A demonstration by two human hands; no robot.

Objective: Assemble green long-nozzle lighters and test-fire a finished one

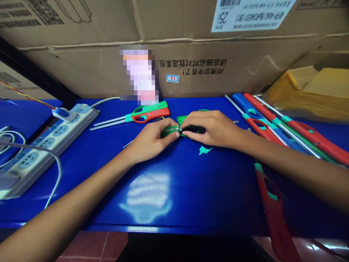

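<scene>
At the middle of the blue table, my left hand (154,140) is closed on a green translucent lighter part (169,131). My right hand (214,128) meets it from the right, thumb and fingertips pinched at the part's end; what they hold there is too small to name. Just behind my right fingers lies a green casing piece (181,119), partly hidden by them. A small turquoise piece (204,150) rests on the table in front of my right hand. Left of the hands and behind them, green and red long-necked lighters (149,112) lie side by side.
Several more long lighters (289,125) lie at the right, and a red one (275,211) overhangs the front edge. A power strip (51,145) with cables is at the left. Cardboard boxes (103,72) stand behind the blue table (191,196); a yellow-taped package (308,87) sits back right.
</scene>
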